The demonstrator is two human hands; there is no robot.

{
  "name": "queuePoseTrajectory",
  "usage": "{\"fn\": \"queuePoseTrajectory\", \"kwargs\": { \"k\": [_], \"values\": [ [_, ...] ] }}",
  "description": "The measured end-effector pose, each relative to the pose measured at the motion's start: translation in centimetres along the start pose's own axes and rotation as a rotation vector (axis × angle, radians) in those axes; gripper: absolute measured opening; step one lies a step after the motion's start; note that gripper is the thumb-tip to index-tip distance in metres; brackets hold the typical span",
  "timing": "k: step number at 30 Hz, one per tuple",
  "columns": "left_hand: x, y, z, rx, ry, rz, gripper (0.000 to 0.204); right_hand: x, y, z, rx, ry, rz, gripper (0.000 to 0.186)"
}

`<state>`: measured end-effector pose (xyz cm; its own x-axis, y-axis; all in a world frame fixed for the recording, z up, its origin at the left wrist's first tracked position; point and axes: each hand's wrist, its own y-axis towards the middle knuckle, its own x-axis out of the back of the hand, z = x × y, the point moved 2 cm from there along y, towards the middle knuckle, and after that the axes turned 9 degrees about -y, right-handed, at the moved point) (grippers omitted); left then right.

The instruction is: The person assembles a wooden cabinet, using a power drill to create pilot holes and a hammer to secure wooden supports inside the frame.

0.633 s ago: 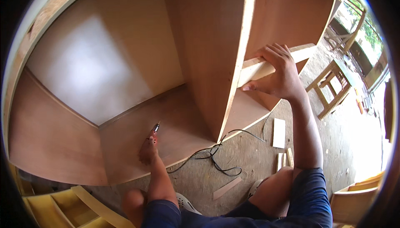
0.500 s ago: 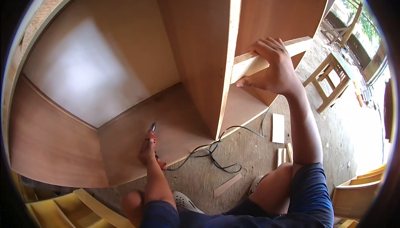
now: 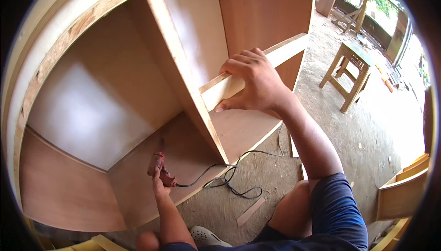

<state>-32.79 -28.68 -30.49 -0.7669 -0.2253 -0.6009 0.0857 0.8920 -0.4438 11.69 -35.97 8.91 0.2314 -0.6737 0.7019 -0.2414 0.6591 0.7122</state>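
My left hand (image 3: pixel 159 184) is closed around the handle of a red corded power drill (image 3: pixel 158 161). The drill is over the floor panel (image 3: pixel 133 191) of a large wooden cabinet, its bit pointing inward at the back. My right hand (image 3: pixel 259 79) grips a pale wooden rail (image 3: pixel 289 51), fingers over the top edge and thumb below. This rail runs from the upright divider (image 3: pixel 183 72) toward the cabinet's right side. The drill's black cord (image 3: pixel 225 166) trails over the cabinet's front edge onto the ground.
A tan stool (image 3: pixel 351 69) stands on the concrete floor to the right. A thin wood offcut (image 3: pixel 251 211) lies by my feet, and other pieces are partly hidden by my right arm. Yellowish wooden frames (image 3: pixel 402 193) sit at the lower right. An orange-handled tool (image 3: pixel 386 80) lies beyond the stool.
My view has swung, so the cabinet sits further left. My left hand has shifted on the drill, now lower on its handle. The right hand keeps its grip on the rail.
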Motion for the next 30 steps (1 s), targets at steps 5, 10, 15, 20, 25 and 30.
{"fn": "queuePoseTrajectory", "kwargs": {
  "k": [5,10,15,20,25,30],
  "values": [
    [-10.0,-4.9,-8.2,-0.201,-0.001,0.264,0.064,0.0,0.4,0.2,-0.001,0.036,0.015,0.063],
    [-15.6,-10.3,-16.6,-0.249,0.051,0.440,0.061,-0.3,0.9,0.9,0.012,0.067,-0.003,0.061],
    [-20.6,-15.8,-16.9,-0.406,0.235,0.407,0.056,0.3,0.0,0.4,-0.012,0.003,-0.017,0.061],
    [-17.5,-20.0,-16.0,-0.493,0.226,0.415,0.069,0.3,0.9,1.8,-0.010,-0.018,0.008,0.062],
    [-17.8,-19.7,-14.5,-0.468,0.269,0.525,0.078,0.3,0.8,1.1,0.011,-0.026,0.000,0.064],
    [-18.3,-19.4,-13.9,-0.475,0.249,0.568,0.078,0.2,0.8,1.1,0.039,-0.052,-0.023,0.071]
  ]
}}
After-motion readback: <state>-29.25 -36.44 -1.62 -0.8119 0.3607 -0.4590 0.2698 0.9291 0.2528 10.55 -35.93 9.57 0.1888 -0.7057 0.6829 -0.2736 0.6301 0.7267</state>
